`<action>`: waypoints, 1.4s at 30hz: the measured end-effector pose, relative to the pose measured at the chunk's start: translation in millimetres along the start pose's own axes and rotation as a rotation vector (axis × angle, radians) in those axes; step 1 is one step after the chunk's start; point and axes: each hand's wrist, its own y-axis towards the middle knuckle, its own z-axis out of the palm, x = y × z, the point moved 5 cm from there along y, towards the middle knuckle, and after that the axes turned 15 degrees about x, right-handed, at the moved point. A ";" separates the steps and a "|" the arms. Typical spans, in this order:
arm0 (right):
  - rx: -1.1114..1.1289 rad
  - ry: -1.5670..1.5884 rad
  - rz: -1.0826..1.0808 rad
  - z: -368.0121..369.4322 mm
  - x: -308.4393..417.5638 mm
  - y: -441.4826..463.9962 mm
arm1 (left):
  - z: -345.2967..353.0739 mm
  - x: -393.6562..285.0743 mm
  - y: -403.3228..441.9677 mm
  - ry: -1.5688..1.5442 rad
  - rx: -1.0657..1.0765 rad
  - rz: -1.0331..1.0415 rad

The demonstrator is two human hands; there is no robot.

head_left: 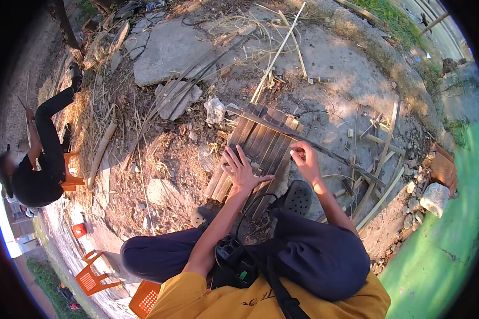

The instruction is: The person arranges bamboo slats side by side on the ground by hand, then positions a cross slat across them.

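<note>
My left hand (241,173) is spread over a row of brown bamboo slats (262,139) lying side by side on the ground. Its fingers are apart and hold nothing. My right hand (306,160) is just right of the slats, its fingers curled toward the thumb; what is between them, if anything, I cannot make out. A long dark strip (335,153) lies slantwise across the slats and passes close to the right fingertips. Whether they touch it is unclear. A black cord (238,215) loops below the left hand, near my knees.
Pale thin strips (282,45) stretch away beyond the slats. Loose wood pieces (380,165) are scattered at the right. Concrete slabs (170,53) and broken stones (214,110) lie ahead. Another person (34,178) sits at the left. Orange chairs (89,280) stand at lower left.
</note>
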 end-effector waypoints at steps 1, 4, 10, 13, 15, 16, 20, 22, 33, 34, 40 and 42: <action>0.088 0.064 0.073 9.6 -16.5 -14.4 | -2.1 1.6 0.0 -0.002 0.009 -0.010; 0.272 0.253 0.302 32.1 -33.0 -62.6 | -7.4 3.6 -4.0 -0.049 0.016 0.002; 0.537 0.413 0.540 61.2 -41.4 -107.6 | -38.6 57.0 18.5 -0.180 -0.057 -0.064; 0.669 0.499 0.631 77.4 -62.2 -114.4 | -62.9 95.7 25.3 -0.176 -0.051 -0.165; 1.044 0.524 0.720 97.4 -77.5 -125.4 | -73.4 125.5 32.6 -0.346 0.093 -0.159; 1.042 0.526 0.717 101.7 -76.0 -125.6 | -71.2 139.7 36.4 -0.517 0.237 -0.149; 1.104 0.744 0.964 132.8 -69.0 -141.9 | -65.5 170.5 38.4 -0.493 0.359 -0.066; 1.109 0.746 1.011 140.3 -76.4 -145.4 | -68.3 166.6 33.5 -0.526 0.430 -0.063; 1.148 0.500 0.773 144.4 -61.1 -133.3 | -38.2 165.7 35.6 -0.457 0.681 -0.031; 1.146 0.499 0.778 141.7 -60.8 -133.3 | -36.3 166.1 36.9 -0.484 0.655 -0.003; 0.827 -0.065 0.488 81.9 -26.3 -86.6 | -38.4 170.9 33.7 -0.567 0.601 -0.014; 0.709 0.070 0.566 65.5 -29.0 -80.0 | -38.1 170.8 34.0 -0.540 0.673 -0.035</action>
